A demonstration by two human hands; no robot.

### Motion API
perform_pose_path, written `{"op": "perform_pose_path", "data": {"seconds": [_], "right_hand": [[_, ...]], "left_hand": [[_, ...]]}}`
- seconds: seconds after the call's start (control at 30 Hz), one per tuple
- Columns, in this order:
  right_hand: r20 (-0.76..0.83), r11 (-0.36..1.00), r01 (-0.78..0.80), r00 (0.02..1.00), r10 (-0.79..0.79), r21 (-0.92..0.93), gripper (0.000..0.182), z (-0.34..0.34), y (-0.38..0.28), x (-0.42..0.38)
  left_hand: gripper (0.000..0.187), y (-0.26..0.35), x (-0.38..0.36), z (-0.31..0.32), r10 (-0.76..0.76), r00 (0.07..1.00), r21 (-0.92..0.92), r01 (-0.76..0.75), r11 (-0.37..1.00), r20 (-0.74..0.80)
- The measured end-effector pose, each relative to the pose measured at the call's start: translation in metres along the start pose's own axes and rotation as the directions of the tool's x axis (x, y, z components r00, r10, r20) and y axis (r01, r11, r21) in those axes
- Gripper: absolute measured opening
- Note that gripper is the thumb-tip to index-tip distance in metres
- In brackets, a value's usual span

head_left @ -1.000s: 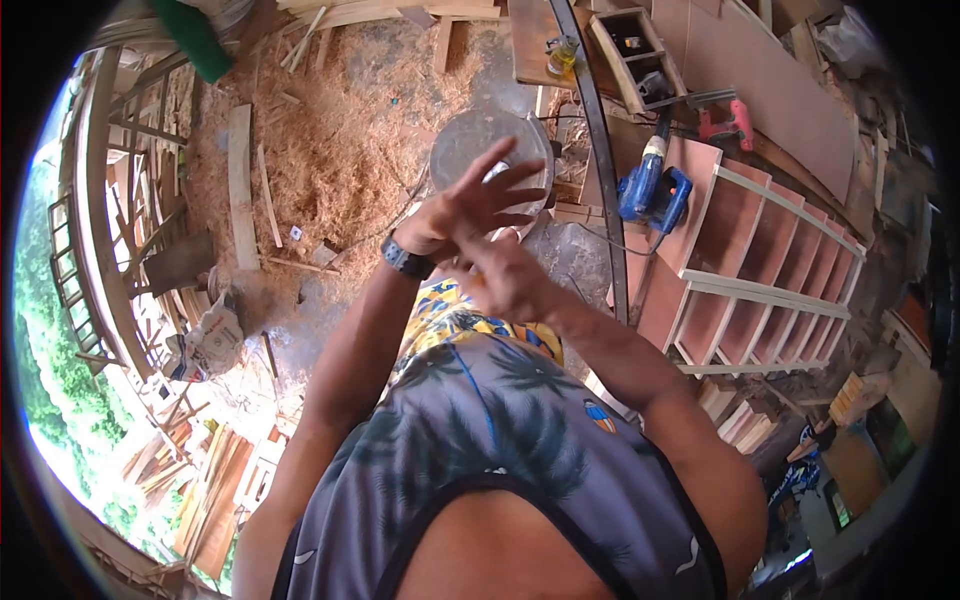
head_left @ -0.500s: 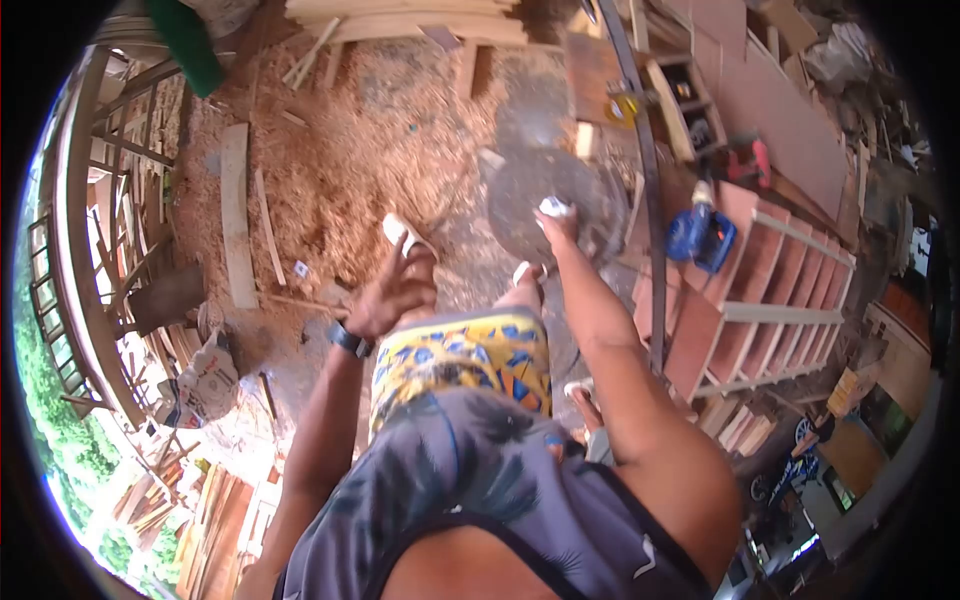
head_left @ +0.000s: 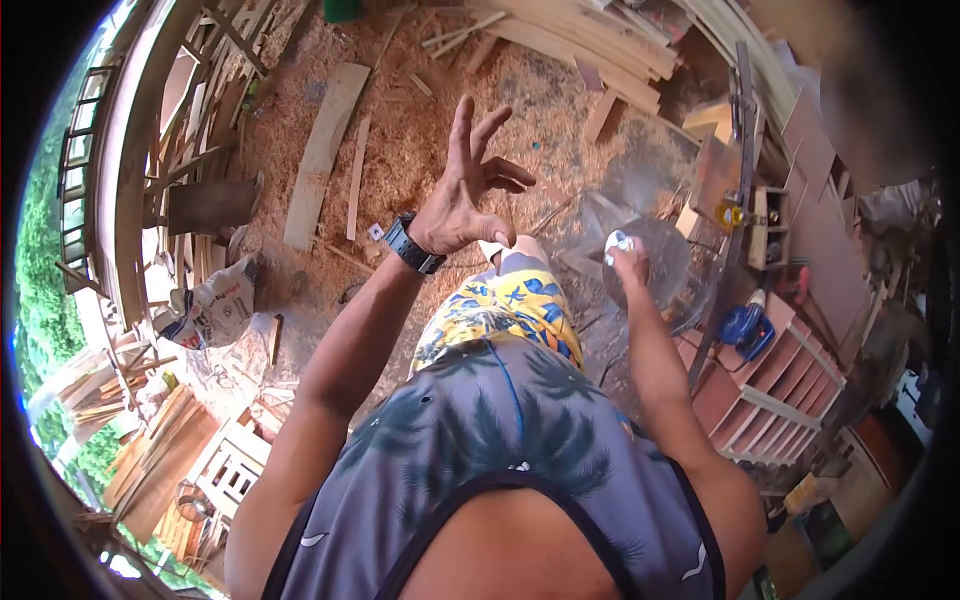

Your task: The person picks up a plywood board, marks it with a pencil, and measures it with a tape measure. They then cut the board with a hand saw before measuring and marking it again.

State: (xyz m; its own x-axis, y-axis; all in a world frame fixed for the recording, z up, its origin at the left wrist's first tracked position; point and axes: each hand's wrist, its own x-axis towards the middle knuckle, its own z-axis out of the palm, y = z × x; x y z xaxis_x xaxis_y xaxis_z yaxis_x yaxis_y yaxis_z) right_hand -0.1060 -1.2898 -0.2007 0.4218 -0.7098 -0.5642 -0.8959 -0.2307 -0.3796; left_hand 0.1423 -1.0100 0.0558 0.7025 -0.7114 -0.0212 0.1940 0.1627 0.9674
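Note:
My left hand (head_left: 470, 195) is raised over the shavings-covered floor with its fingers spread and nothing in it. A dark watch (head_left: 415, 245) sits on that wrist. My right hand (head_left: 630, 264) is closed around a small white object (head_left: 619, 241); its kind cannot be made out. Below the right hand is a round grey patch or disc (head_left: 675, 283) at floor level. The watch hand is nearest to the wood shavings (head_left: 400, 150) and a thin wood strip (head_left: 358, 180).
A wide plank (head_left: 325, 155) lies to the left, near a white sack (head_left: 222, 305). At right stand a reddish compartmented wooden unit (head_left: 775, 395), a blue power tool (head_left: 746, 327) and a long dark bar (head_left: 738, 190). Stacked boards (head_left: 580, 45) lie ahead.
My left hand has risen and spread its fingers wide. The view has turned, so the unit and the blue tool sit farther right and lower. The white object stays in my right hand.

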Motion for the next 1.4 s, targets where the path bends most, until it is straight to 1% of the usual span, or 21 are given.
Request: {"op": "perform_pose_path", "data": {"seconds": [0.07,0.13,0.17,0.27,0.4,0.47,0.5,0.53,0.6,0.67,0.73,0.77,0.8,0.87,0.9,0.93,1.0,1.07,1.13,1.33,1.4], "right_hand": [[0.048,0.997,0.015,0.999,-0.012,-0.075,0.06,0.0,-0.011,-0.005],[0.134,0.997,-0.01,0.991,0.019,-0.074,0.06,0.008,-0.004,0.002],[0.158,0.993,-0.02,0.987,0.038,-0.117,0.06,0.014,0.001,0.005],[0.188,0.961,-0.068,0.975,0.121,-0.268,0.059,0.008,-0.02,0.01],[0.195,0.958,-0.053,0.974,0.111,-0.283,0.053,0.013,-0.051,0.06],[0.197,0.981,-0.09,0.973,0.124,-0.17,0.054,0.009,-0.088,0.09],[0.221,0.984,-0.089,0.967,0.122,-0.155,0.054,0.005,-0.112,0.105],[0.241,0.985,-0.076,0.964,0.112,-0.156,0.054,0.003,-0.137,0.117],[0.196,0.995,-0.087,0.976,0.094,-0.044,0.056,-0.012,-0.192,0.137],[0.21,0.997,-0.051,0.976,0.061,-0.054,0.057,-0.021,-0.236,0.16],[0.21,0.998,0.006,0.978,0.006,-0.056,0.057,-0.028,-0.279,0.194],[0.194,0.995,0.081,0.979,-0.067,-0.066,0.057,-0.031,-0.3,0.207],[0.184,0.985,0.155,0.973,-0.138,-0.081,0.057,-0.032,-0.319,0.219],[0.281,0.99,0.133,0.953,-0.115,-0.047,0.054,-0.042,-0.364,0.239],[0.281,0.99,0.129,0.954,-0.108,-0.057,0.053,-0.046,-0.384,0.247],[0.279,0.99,0.127,0.955,-0.105,-0.062,0.052,-0.048,-0.405,0.255],[0.263,0.97,0.207,0.95,-0.168,-0.128,0.051,-0.043,-0.432,0.282],[0.25,0.94,0.285,0.939,-0.234,-0.19,0.05,-0.034,-0.456,0.298],[0.35,0.976,0.194,0.925,-0.149,-0.098,0.058,-0.029,-0.486,0.3],[0.372,0.95,0.263,0.909,-0.186,-0.167,0.055,0.031,-0.516,0.338],[0.393,0.954,0.232,0.909,-0.142,-0.19,0.053,0.048,-0.534,0.333]], "left_hand": [[0.16,0.015,0.009,-0.007,0.05,0.999,-0.02,-0.05,0.999,0.004],[0.16,0.023,0.016,-0.016,0.068,0.998,-0.205,-0.07,0.976,-0.018],[0.159,0.026,0.02,-0.023,0.069,0.997,-0.219,-0.071,0.973,-0.019],[0.16,0.028,0.035,-0.051,0.032,0.999,-0.137,-0.033,0.99,-0.012],[0.155,0.032,0.076,-0.09,0.006,0.998,-0.063,-0.01,0.998,-0.06],[0.147,0.031,0.107,-0.107,0.059,0.998,-0.43,-0.047,0.901,0.015],[0.144,0.048,0.121,-0.112,0.024,0.992,-0.7,0.068,0.711,0.121],[0.147,0.046,0.138,-0.121,0.143,0.962,-0.84,0.123,0.528,0.231],[0.152,0.063,0.168,-0.128,0.16,0.954,-0.898,0.169,0.406,0.252],[0.155,0.08,0.196,-0.13,0.178,0.953,-0.906,0.158,0.392,0.243],[0.119,0.101,0.223,-0.135,0.228,0.945,-0.918,0.139,0.371,0.235],[0.131,0.103,0.238,-0.142,0.329,0.91,-0.912,0.109,0.396,0.252],[0.131,0.105,0.248,-0.152,0.334,0.914,-0.916,0.088,0.391,0.23],[0.143,0.107,0.261,-0.168,0.317,0.917,-0.873,0.061,0.485,0.24],[0.146,0.111,0.266,-0.178,0.303,0.923,-0.861,0.054,0.506,0.235],[0.146,0.115,0.271,-0.187,0.312,0.926,-0.866,0.029,0.5,0.211],[0.145,0.121,0.277,-0.208,0.257,0.952,-0.73,-0.057,0.681,0.165],[0.144,0.125,0.28,-0.23,0.241,0.964,-0.731,-0.084,0.677,0.112],[0.142,0.123,0.284,-0.256,0.24,0.968,-0.701,-0.119,0.703,0.076],[0.137,0.125,0.289,-0.347,0.182,0.981,-0.604,-0.187,0.774,-0.071],[0.136,0.123,0.289,-0.385,0.181,0.978,-0.585,-0.209,0.783,-0.108]]}}
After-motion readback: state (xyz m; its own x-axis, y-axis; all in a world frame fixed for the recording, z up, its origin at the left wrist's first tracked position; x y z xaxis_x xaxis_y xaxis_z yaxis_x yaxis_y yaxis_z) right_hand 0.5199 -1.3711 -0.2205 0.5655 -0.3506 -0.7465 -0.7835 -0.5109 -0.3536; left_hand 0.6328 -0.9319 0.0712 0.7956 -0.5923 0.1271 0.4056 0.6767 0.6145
